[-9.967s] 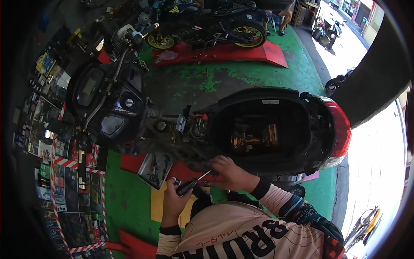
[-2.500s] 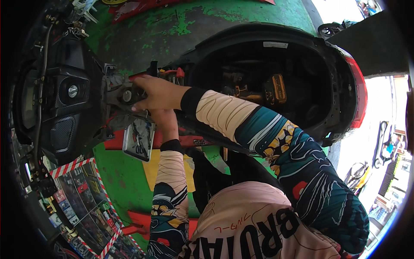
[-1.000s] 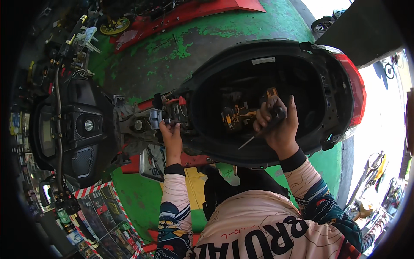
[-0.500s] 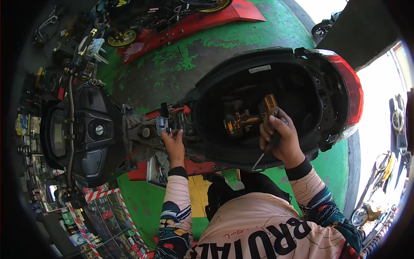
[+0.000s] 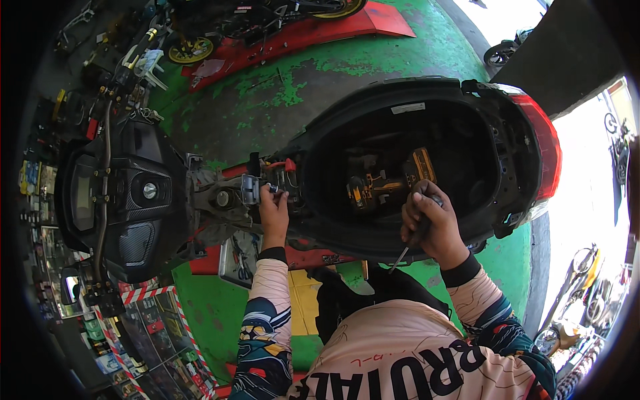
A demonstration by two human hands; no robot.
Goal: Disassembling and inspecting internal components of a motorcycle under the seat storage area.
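Observation:
A scooter with its seat off stretches across in front of me, its open storage well point(image 5: 320, 230) to the right of its handlebar end. My left hand point(image 5: 273, 217) reaches into the scooter's middle, fingertips pinched at a small dark part beside a silver metal bracket point(image 5: 250, 189). The fingers partly hide that part. Over the near side of the well, my right hand point(image 5: 437, 223) is closed around the dark handle of a screwdriver point(image 5: 400, 257), whose metal shaft slants down toward me. Inside the well lie a yellow-and-black power drill point(image 5: 361, 193) and another yellow-and-black tool point(image 5: 423, 165).
A metal tray of hand tools point(image 5: 237, 257) sits low beside the scooter's near side. Beyond the scooter, another motorcycle stands on a red platform point(image 5: 373, 20). Glass display cases point(image 5: 160, 333) edged with striped tape are at lower left. A red tail light point(image 5: 543, 147) ends the scooter at right.
My left fingers have shifted slightly at the small part beside the bracket. The screwdriver's tip has dropped a little toward me, and the whole view has moved slightly.

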